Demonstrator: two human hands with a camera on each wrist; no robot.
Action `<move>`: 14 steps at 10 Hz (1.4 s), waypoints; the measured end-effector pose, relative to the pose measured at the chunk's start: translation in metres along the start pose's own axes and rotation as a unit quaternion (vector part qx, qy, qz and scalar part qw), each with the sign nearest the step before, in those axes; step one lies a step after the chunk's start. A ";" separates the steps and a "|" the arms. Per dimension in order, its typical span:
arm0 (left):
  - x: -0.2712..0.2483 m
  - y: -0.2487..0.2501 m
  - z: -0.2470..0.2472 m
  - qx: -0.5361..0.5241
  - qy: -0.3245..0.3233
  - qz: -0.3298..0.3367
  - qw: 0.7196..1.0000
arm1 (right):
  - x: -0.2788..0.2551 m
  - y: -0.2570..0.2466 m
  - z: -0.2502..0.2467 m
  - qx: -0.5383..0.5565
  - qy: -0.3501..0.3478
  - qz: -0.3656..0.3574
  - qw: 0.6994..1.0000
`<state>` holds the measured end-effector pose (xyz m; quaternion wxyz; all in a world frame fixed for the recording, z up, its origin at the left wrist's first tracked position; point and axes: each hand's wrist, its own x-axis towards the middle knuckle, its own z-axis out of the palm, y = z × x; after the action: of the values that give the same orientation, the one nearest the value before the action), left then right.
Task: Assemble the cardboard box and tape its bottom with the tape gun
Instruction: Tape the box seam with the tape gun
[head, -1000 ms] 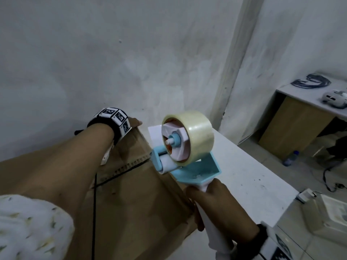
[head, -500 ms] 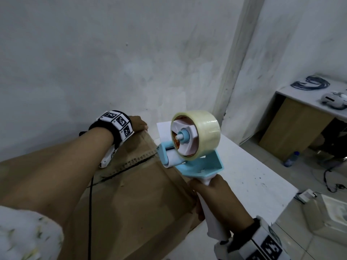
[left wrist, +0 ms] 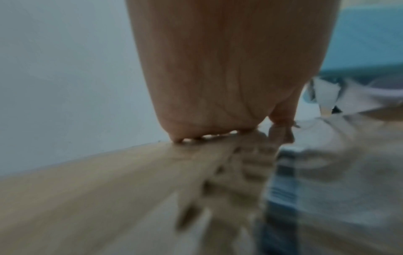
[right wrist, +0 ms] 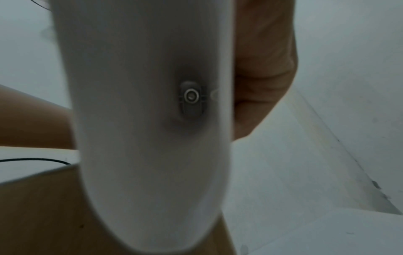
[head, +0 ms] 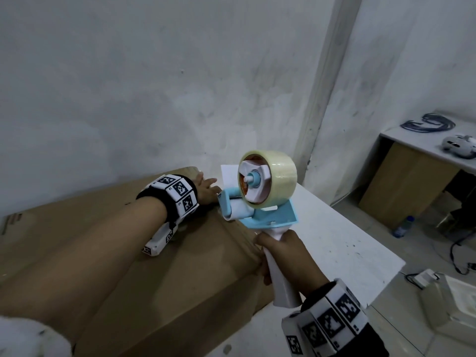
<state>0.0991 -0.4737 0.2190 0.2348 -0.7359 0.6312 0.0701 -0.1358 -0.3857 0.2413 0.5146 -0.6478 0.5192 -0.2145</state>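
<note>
A brown cardboard box (head: 195, 269) lies on a white table (head: 340, 243) against the wall. My left hand (head: 206, 188) is at the box's far top edge. In the left wrist view the palm (left wrist: 218, 77) lies on the cardboard (left wrist: 98, 189) and the fingers bend over the far edge, out of sight. My right hand (head: 283, 256) grips the white handle (right wrist: 152, 120) of a blue tape gun (head: 260, 212), which carries a clear tape roll (head: 278, 179). The gun's front roller (head: 237, 210) sits at the box top, just right of my left hand.
A second desk (head: 422, 161) at the right holds blue cables (head: 427, 122) and a white headset (head: 461, 146). A water bottle (head: 402, 225) stands on the floor. A white device (head: 453, 307) sits at the lower right. The wall runs close behind the box.
My left hand has slid forward to the box's far edge. The tape gun has moved away from me and down, so its roller now meets the box top beside that hand.
</note>
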 end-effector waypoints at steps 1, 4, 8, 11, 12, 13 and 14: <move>0.008 -0.006 0.002 -0.004 0.023 -0.006 1.000 | -0.004 -0.001 -0.001 0.016 0.002 0.003 1.000; 0.022 -0.015 0.003 0.061 0.047 -0.044 0.996 | -0.030 -0.005 -0.018 -0.017 -0.026 0.006 0.999; 0.064 -0.016 0.004 0.026 -0.045 0.017 0.998 | -0.067 0.037 -0.032 0.049 0.013 0.046 0.998; -0.074 0.072 -0.023 -0.010 -0.013 -0.022 1.000 | -0.066 0.044 -0.027 0.072 0.016 0.031 0.997; -0.070 0.078 -0.022 -0.029 -0.003 -0.013 1.000 | -0.064 0.046 -0.032 0.091 0.018 0.049 0.994; -0.055 0.069 -0.008 0.018 0.016 -0.003 1.000 | -0.064 0.047 -0.034 0.105 0.022 0.048 0.993; -0.037 0.055 0.008 0.028 0.006 0.016 0.999 | -0.068 0.046 -0.034 0.115 0.004 0.021 0.993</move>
<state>0.0406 -0.4423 0.2124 0.2508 -0.7192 0.6459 0.0518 -0.2098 -0.3366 0.2307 0.5878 -0.5728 0.5063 -0.2645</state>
